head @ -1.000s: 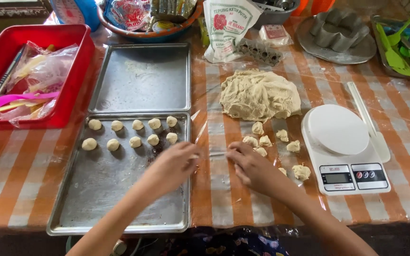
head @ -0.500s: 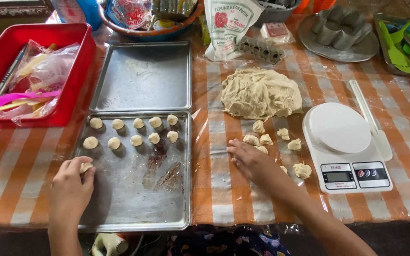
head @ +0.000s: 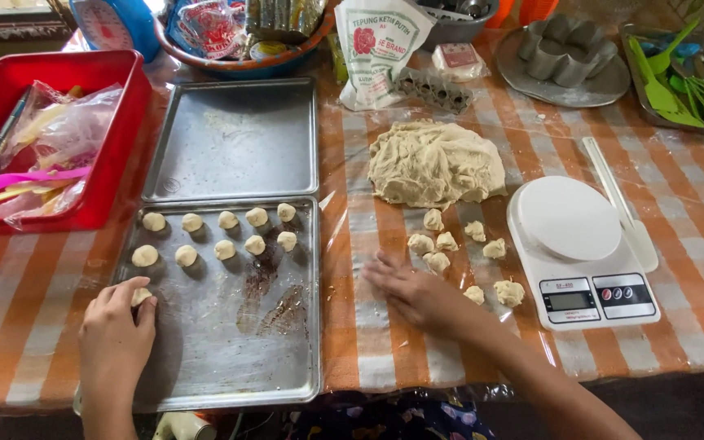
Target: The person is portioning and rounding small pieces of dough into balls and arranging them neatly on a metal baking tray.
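My left hand rests at the left edge of the near metal baking tray, fingers closed around a small dough ball touching the tray. Several more dough balls lie in two rows across the tray's far part. My right hand lies flat and open on the plastic-covered striped table, just below several rough dough pieces. A large dough mass sits beyond them.
An empty second tray lies behind the near one. A white kitchen scale stands right of my right hand, with a white scraper beside it. A red bin sits at left. A flour bag and moulds stand at the back.
My left hand moved from the tray's middle to its left edge with a dough ball. My right hand stayed on the table by the dough pieces.
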